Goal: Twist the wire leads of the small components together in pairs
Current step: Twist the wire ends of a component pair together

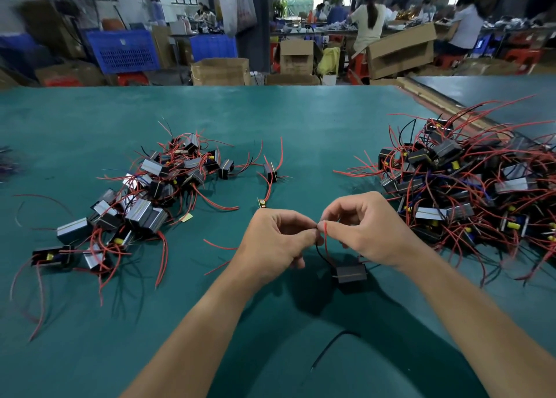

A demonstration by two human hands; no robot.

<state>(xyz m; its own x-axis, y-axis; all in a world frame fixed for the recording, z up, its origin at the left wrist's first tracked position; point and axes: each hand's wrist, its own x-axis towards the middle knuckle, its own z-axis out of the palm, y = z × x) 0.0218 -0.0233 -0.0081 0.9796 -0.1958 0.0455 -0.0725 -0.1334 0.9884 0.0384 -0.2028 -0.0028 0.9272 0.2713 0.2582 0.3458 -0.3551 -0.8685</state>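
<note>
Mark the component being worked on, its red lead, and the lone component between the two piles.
component being worked on point(350, 272): head view, its dark front face.
red lead point(326, 241): head view, midway along its visible length.
lone component point(270, 172): head view, its dark body.

One small black component point(350, 272), box-shaped with a thin pale line across its face, hangs in the lower centre of the frame by its wire leads point(326, 241), one red and one black. The left hand point(272, 241) and right hand point(370, 229) pinch the upper ends, fingertips meeting. Similar components lie in a left heap point(144, 199) at centre left and a larger right heap point(469, 193) at the right edge, red leads sprawling. A lone component point(270, 172) stands at centre.
</note>
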